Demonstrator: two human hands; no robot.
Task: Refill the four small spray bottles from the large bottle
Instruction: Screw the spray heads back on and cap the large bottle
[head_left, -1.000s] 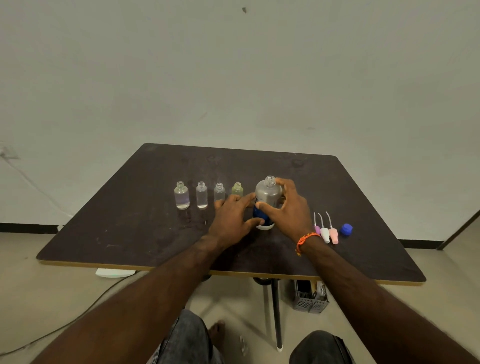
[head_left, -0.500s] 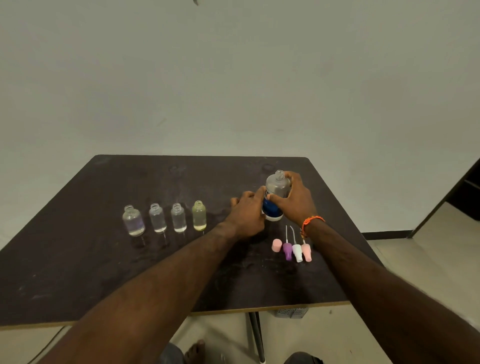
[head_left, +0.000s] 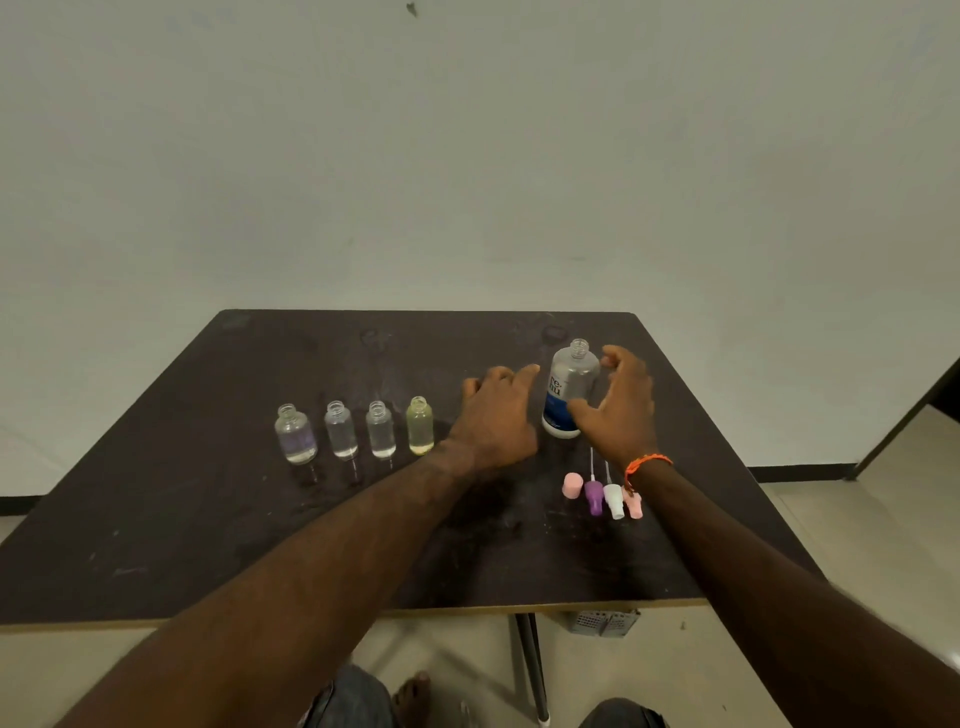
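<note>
On a dark table (head_left: 156, 519), a person's right hand (head_left: 621, 410) curves loosely beside the large bottle (head_left: 569, 389), fingers spread and thumb near its blue label; whether skin meets plastic cannot be told, and nothing is clasped. Just left of the large bottle, the left hand (head_left: 496, 415) hovers with fingers relaxed and extended toward it, holding nothing. That uncapped clear bottle stands upright toward the table's far right. Well to its left, the four small spray bottles stand upright and uncapped in a row: a yellowish one (head_left: 420, 426) nearest, then two clear ones (head_left: 381, 430) (head_left: 340, 431), then a wider one (head_left: 295, 435) farthest. Nearer the viewer than the large bottle lie the removed spray tops, pink (head_left: 572, 485), purple (head_left: 594, 496), white (head_left: 614, 500) and pale pink (head_left: 634, 505). An orange wristband (head_left: 645, 464) circles the right wrist.
</note>
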